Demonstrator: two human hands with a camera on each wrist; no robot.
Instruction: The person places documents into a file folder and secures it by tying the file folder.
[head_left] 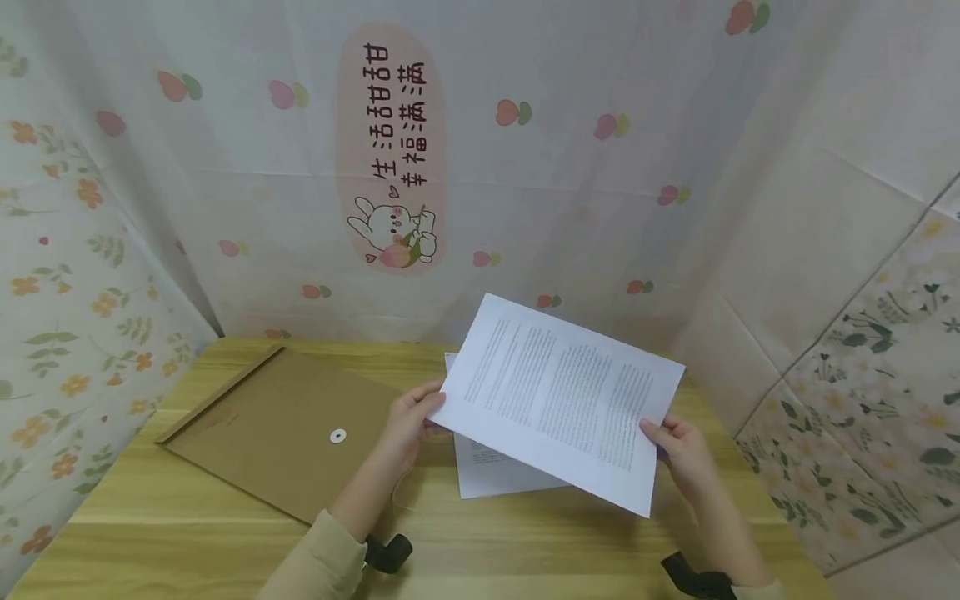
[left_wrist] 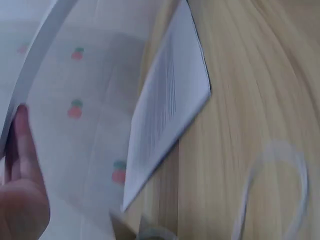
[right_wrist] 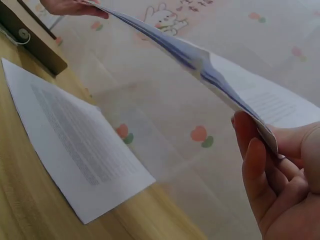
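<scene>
Both hands hold up a white stack of printed sheets (head_left: 558, 392), tilted above the table. At its left edge, my left hand (head_left: 408, 421) pinches it between thumb and fingers. On the opposite edge my right hand (head_left: 678, 450) pinches it near the lower corner, and the right wrist view shows the thumb on top and fingers (right_wrist: 255, 170) underneath. Layered sheet edges show there, slightly fanned. Beneath the held stack, more printed paper (head_left: 495, 475) lies on the table, partly hidden in the head view. It shows more fully in the right wrist view.
A brown document envelope (head_left: 277, 425) with a white round button (head_left: 338, 436) lies on the left of the wooden table (head_left: 480, 550). A thin pale string (left_wrist: 245, 190) loops near the left wrist. Printed curtains (head_left: 585, 208) hang behind and at both sides.
</scene>
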